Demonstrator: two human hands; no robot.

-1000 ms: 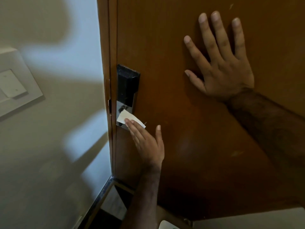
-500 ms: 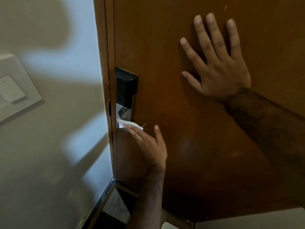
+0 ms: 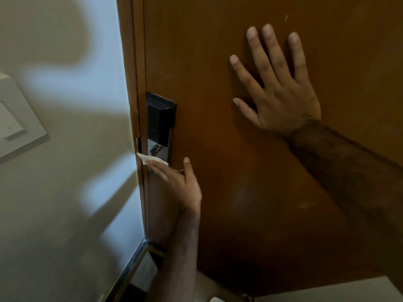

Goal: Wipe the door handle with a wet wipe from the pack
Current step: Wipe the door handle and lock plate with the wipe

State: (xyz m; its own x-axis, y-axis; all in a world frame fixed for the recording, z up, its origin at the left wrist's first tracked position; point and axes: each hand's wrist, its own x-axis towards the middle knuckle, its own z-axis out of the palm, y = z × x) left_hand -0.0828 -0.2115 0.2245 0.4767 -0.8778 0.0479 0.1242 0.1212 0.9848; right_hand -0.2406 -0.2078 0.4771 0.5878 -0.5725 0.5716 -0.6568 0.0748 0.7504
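A black and chrome lock plate (image 3: 161, 125) is fixed near the left edge of the brown wooden door (image 3: 218, 203). My left hand (image 3: 181, 182) presses a folded white wet wipe (image 3: 150, 159) against the lower chrome end of the plate, fingers flat over the wipe and thumb raised. The handle lever is mostly hidden under this hand; only a chrome sliver (image 3: 180, 170) shows. My right hand (image 3: 281, 94) lies flat on the door, upper right, fingers spread, holding nothing. No wipe pack is clearly visible.
A cream wall (image 3: 65, 192) stands to the left, carrying a white switch plate (image 3: 15, 125) at the far left. The door frame (image 3: 136, 105) runs beside the lock. A dark threshold strip (image 3: 135, 262) and pale floor (image 3: 327, 290) lie below.
My left hand has slid the wipe down and left along the chrome part of the plate, to its lower edge near the door's edge. My right hand has stayed pressed on the door.
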